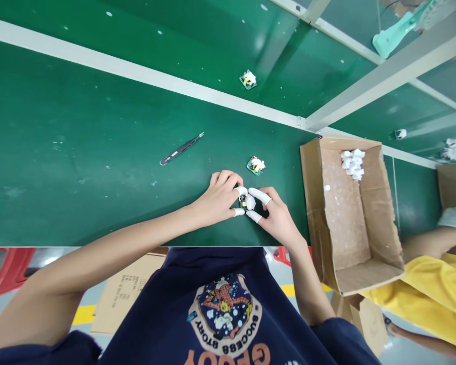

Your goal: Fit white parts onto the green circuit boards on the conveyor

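My left hand [220, 195] and my right hand [275, 215] meet over the green table [79, 167], both pinching a small circuit board with a white part [248, 201]. White finger cots cover my thumbs and forefingers. Just beyond the hands lies another small green circuit board [256, 165]. A third one [248, 79] sits further away, past a pale divider rail [144, 76].
Black tweezers [181, 149] lie on the table to the left of the boards. An open cardboard box [349, 213] with several white pieces in its far corner stands at the right. A person in yellow [433, 284] sits beyond it. A mint tool [397, 33] rests at top right.
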### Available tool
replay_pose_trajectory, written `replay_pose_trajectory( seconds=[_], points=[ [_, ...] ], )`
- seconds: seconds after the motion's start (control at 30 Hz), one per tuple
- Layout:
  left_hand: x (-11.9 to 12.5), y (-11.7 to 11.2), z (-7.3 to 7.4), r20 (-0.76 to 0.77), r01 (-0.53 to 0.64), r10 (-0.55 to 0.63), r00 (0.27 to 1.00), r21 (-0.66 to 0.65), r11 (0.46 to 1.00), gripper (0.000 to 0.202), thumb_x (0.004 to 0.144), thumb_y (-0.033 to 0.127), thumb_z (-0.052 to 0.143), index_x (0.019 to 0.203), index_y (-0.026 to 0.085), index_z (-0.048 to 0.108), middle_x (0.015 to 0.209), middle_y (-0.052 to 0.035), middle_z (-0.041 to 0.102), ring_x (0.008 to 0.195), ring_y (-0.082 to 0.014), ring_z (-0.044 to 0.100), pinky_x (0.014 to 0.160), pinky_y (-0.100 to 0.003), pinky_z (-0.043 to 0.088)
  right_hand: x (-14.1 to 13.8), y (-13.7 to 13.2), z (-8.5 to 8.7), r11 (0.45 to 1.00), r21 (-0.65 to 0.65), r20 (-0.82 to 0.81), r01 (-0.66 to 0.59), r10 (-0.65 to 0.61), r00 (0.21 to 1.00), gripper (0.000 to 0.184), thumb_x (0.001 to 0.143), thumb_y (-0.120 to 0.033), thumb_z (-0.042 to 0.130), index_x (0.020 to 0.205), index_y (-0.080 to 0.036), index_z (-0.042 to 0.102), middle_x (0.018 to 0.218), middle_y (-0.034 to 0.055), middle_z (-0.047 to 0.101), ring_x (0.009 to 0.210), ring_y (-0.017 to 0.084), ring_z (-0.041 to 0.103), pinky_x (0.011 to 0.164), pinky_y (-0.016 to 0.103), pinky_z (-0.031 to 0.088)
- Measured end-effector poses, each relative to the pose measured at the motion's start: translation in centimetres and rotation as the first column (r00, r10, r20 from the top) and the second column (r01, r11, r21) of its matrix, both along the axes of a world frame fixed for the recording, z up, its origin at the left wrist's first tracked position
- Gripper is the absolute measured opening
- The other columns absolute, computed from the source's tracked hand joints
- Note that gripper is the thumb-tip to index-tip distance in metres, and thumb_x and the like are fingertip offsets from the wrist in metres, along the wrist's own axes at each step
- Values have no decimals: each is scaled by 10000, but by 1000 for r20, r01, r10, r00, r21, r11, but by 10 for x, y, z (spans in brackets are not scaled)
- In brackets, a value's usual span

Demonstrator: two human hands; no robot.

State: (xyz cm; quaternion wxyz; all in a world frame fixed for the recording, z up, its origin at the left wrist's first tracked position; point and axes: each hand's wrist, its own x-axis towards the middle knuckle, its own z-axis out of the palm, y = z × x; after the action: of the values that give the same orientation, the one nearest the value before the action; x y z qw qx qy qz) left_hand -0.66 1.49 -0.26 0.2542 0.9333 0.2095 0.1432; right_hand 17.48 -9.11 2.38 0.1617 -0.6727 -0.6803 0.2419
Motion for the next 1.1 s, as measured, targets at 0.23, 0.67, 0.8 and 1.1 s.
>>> replay_pose_trajectory(
  seconds=[0.23, 0.67, 0.8, 1.1],
  points=[
    [-1, 2, 2, -12, -40, 39, 999, -82, 996, 359, 797, 321, 682, 1076, 132, 558, 1174, -112, 505, 1133, -283, 370, 932, -437, 319, -11, 5, 1, 999, -2, -21, 45, -45, 999, 354, 845, -219, 585, 1189, -209, 500, 1100, 74, 524, 799, 190, 567, 714, 341, 512],
    [-2, 3, 1, -9, -1, 2, 1000, 11, 1000, 268, 807, 316, 679, 990, 134, 607, 1166, -119, 521, 1139, -296, 381, 920, -450, 321, -8, 0, 2, 998, 11, -114, 63, -61, 992, 425, 835, -301, 666, 1218, -221, 501, 981, 41, 525, 703, 151, 530, 672, 305, 510],
    [-1, 1, 2, -29, 36, -33, 999, 119, 992, 344, 792, 430, 693, 895, 113, 607, 1129, -141, 548, 1107, -316, 404, 906, -464, 317, -16, -9, -2, 975, 73, 14, 212, -213, 977, 476, 856, -381, 641, 1277, -209, 499, 970, 61, 537, 720, 181, 562, 647, 328, 519],
    [-5, 7, -1, -4, 67, -67, 998, 29, 997, 296, 790, 324, 694, 1007, 143, 608, 1167, -124, 533, 1149, -312, 358, 926, -468, 306, -12, -13, -7, 989, 127, -196, 70, -44, 980, 394, 889, -260, 600, 1278, -261, 533, 1192, 87, 545, 1054, 218, 576, 915, 395, 504]
  ],
)
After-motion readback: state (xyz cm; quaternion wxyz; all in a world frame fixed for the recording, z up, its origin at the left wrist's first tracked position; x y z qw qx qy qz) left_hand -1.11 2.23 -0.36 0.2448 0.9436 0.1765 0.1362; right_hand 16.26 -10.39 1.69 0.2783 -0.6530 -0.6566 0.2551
